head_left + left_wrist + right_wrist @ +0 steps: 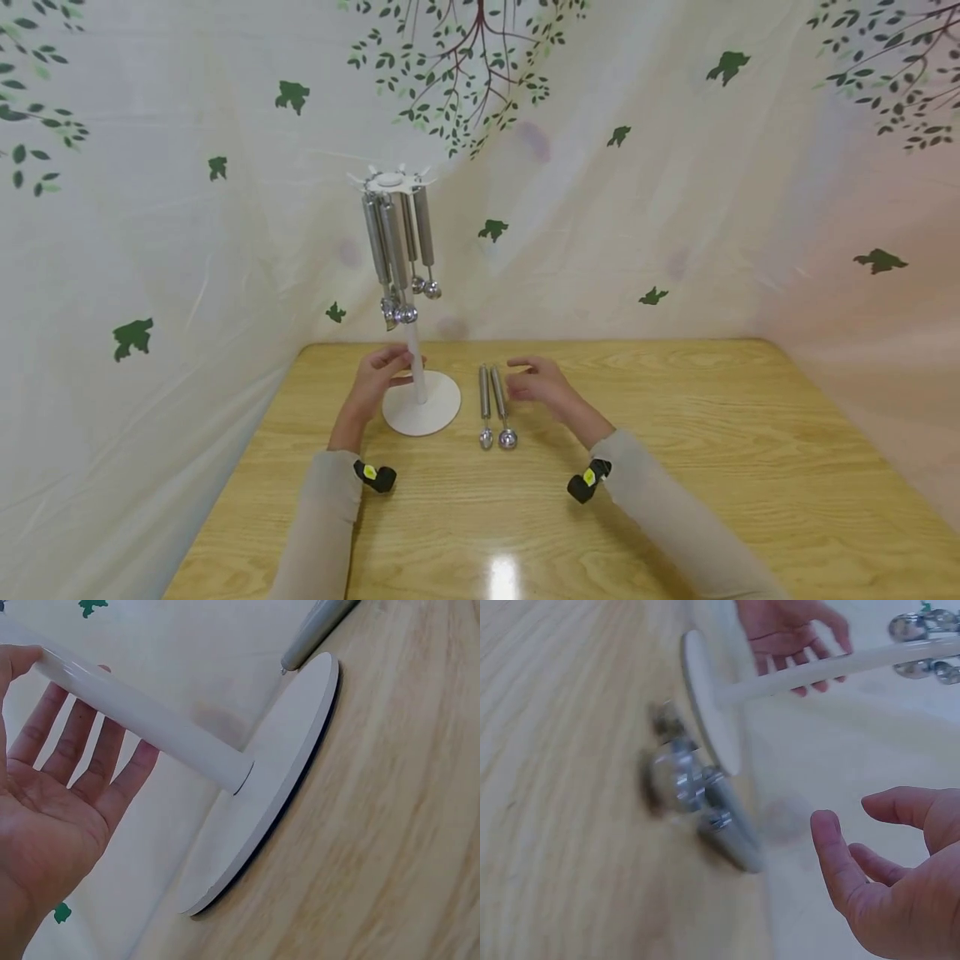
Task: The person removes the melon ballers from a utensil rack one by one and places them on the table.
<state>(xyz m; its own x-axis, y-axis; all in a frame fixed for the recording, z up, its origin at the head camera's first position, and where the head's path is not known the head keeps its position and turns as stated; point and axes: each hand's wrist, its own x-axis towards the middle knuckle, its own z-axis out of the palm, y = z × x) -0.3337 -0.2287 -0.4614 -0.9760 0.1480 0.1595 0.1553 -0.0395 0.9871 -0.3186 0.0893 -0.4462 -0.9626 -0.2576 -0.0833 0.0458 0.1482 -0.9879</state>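
Observation:
A white stand (pixel 415 354) with a round base (pixel 289 761) stands upright at the table's back left. Several steel utensils with thick tubular handles and shiny rounded heads (pixel 393 237) hang from its hooked top. My left hand (pixel 378 379) holds the pole low down, thumb on one side and fingers behind it. Right of the base lie two similar utensils, one with a small oval head (pixel 485 408) and one with a larger round head (pixel 501 408), handles toward the back. My right hand (pixel 540 383) hovers just right of them, fingers loosely bent and nothing between them.
The wooden table (pixel 675 467) ends at a pale cloth backdrop (pixel 585 275) printed with leaves and branches. Cameras are strapped to both wrists, the left one (pixel 375 477) near the stand's base and the right one (pixel 588 481) over the table.

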